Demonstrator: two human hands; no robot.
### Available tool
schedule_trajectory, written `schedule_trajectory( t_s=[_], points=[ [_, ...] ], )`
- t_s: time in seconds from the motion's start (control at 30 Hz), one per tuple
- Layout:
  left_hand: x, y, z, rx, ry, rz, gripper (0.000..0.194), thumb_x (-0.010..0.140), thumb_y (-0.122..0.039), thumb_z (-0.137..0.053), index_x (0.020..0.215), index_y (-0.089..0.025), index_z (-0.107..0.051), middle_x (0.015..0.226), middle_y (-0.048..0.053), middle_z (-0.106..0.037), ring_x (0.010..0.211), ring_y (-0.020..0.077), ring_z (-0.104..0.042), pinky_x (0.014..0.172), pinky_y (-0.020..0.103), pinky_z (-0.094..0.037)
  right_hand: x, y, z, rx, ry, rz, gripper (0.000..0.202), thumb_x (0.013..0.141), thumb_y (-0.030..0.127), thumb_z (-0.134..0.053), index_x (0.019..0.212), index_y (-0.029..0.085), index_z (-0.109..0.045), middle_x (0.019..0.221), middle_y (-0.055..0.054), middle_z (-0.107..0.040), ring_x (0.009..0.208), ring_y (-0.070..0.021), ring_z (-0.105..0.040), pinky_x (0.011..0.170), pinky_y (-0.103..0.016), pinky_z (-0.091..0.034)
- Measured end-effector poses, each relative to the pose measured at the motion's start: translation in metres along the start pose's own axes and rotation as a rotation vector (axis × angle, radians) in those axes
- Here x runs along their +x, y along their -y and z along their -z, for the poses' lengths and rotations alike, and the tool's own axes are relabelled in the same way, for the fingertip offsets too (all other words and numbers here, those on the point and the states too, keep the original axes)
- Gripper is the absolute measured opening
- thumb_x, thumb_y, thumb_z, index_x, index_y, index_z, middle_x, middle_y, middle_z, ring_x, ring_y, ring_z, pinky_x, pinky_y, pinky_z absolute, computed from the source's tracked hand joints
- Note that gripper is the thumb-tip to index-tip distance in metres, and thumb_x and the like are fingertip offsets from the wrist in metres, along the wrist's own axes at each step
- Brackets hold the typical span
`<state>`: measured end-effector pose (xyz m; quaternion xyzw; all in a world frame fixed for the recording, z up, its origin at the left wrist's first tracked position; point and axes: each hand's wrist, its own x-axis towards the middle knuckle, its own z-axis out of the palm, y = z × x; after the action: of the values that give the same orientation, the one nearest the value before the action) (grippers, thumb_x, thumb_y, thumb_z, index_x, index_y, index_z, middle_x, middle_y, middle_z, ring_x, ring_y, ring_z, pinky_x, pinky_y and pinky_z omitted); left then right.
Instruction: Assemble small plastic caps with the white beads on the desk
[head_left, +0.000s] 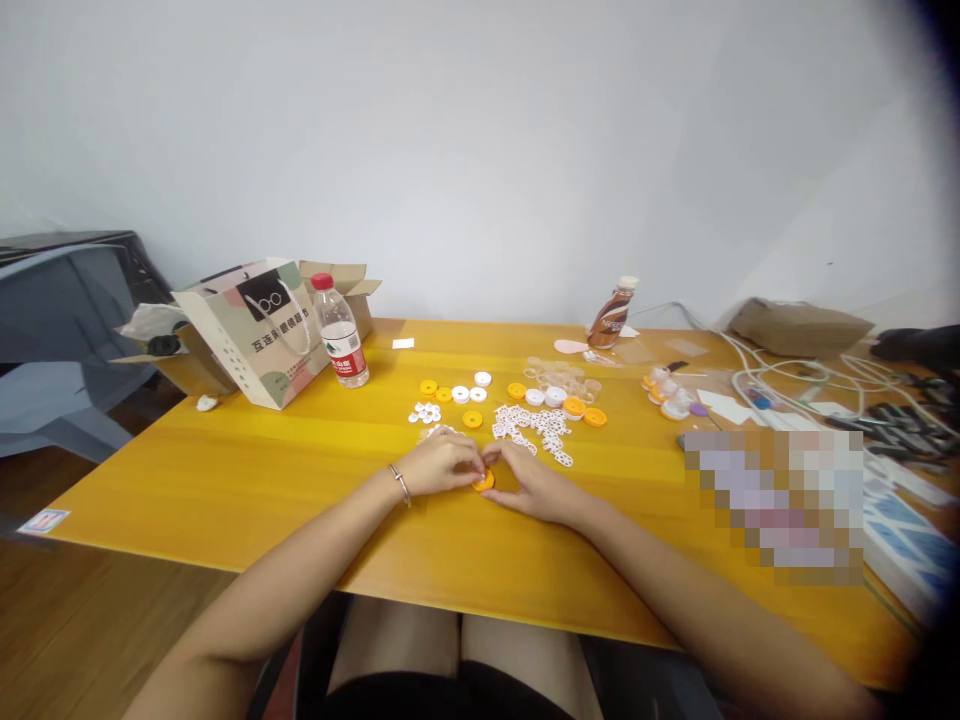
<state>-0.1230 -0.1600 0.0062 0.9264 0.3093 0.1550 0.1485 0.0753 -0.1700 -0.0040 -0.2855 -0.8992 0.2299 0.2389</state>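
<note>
An orange disc (485, 481) lies between my two hands near the middle of the table. My left hand (442, 463) has its fingers bent together on the disc's left and upper side, with a tiny white bit at the fingertips. My right hand (529, 483) curves round the disc's right side, thumb and fingers against its edge. Beyond the hands lie a pile of white perforated pieces (532, 425), small white pieces (425, 412), an orange disc (472, 419), white discs (482, 380), more orange discs (574, 407) and clear rings (562, 378).
A water bottle (342, 335) and a paper bag (259, 335) stand at the back left of the table (225, 490). A brown drink bottle (613, 315) leans at the back. Cables (780, 375) and a blurred item (780, 505) lie at the right.
</note>
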Motion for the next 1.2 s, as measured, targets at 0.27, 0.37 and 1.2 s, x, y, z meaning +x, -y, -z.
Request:
schedule_trajectory(
  t_s=[0.27, 0.37, 1.2],
  points=[
    [-0.0001, -0.0018, -0.0032, 0.029, -0.016, 0.020, 0.014, 0.078, -0.031, -0.052, 0.080, -0.021, -0.061, 0.084, -0.002, -0.061, 0.080, 0.0107, -0.054, 0.078, 0.023, -0.030, 0.0011, -0.0059, -0.0024, -0.068, -0.025, 0.019, 0.026, 0.073, 0.032, -0.057, 0.095, 0.020, -0.048, 0.093, -0.006, -0.056, 0.085, -0.0180, -0.051, 0.077, -0.032, -0.041],
    [0.0002, 0.0004, -0.0043, 0.027, -0.024, 0.040, 0.015, 0.078, -0.032, -0.052, 0.079, -0.021, -0.062, 0.082, -0.002, -0.061, 0.078, 0.0106, -0.054, 0.077, 0.023, -0.031, 0.0013, -0.0069, -0.0019, -0.143, -0.040, 0.050, 0.022, 0.073, 0.032, -0.058, 0.091, 0.020, -0.052, 0.089, -0.005, -0.058, 0.083, -0.0183, -0.052, 0.075, -0.032, -0.040],
    [0.0000, 0.0008, -0.0026, 0.006, -0.058, 0.047, 0.013, 0.077, -0.025, -0.051, 0.078, -0.018, -0.062, 0.077, 0.000, -0.062, 0.073, 0.0109, -0.055, 0.071, 0.021, -0.037, -0.0005, -0.0021, -0.0036, -0.426, -0.010, 0.174, 0.020, 0.083, 0.029, -0.043, 0.086, 0.020, -0.061, 0.084, -0.006, -0.061, 0.082, -0.0181, -0.052, 0.076, -0.036, -0.036]
  ],
)
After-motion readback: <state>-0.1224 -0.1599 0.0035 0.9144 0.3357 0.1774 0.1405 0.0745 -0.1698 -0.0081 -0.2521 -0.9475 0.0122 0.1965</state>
